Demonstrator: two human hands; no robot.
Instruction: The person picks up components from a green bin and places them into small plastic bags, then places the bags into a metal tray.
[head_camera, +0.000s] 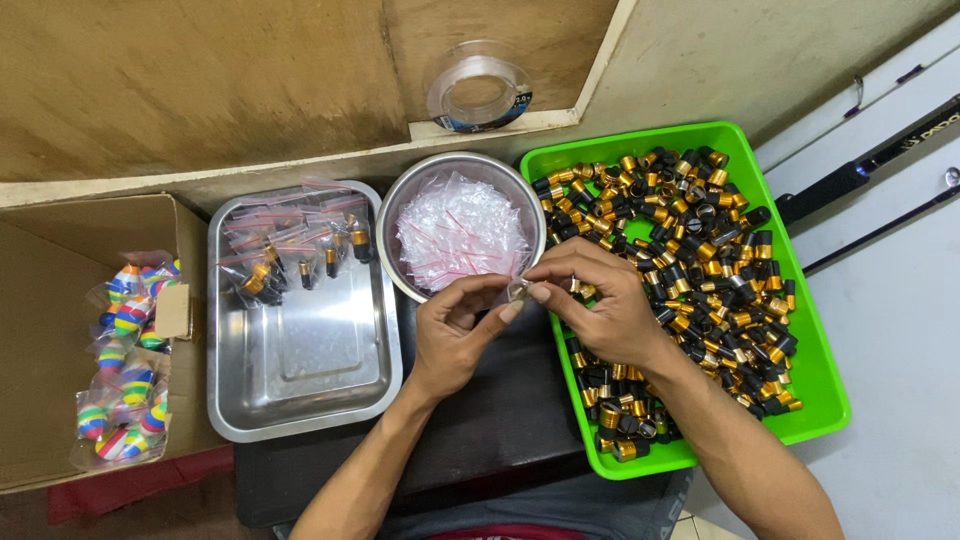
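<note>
My left hand (455, 330) and my right hand (600, 305) meet over the edge of a round steel bowl (400, 215), pinching a small clear plastic bag (519, 290) between their fingertips. The bowl is full of small clear zip bags with red strips (460, 232). To the right, a green tray (812, 365) holds many small black and gold cylindrical parts (700, 250); my right hand lies over its left side. A rectangular steel tray (300, 390) on the left holds several bagged parts (300, 250) at its far end.
A cardboard box (40, 300) at far left contains bags of striped multicoloured floats (125, 370). A spool of clear line (480, 92) sits on a wooden ledge behind the bowl. Dark rods (860, 175) lie on the white surface at right.
</note>
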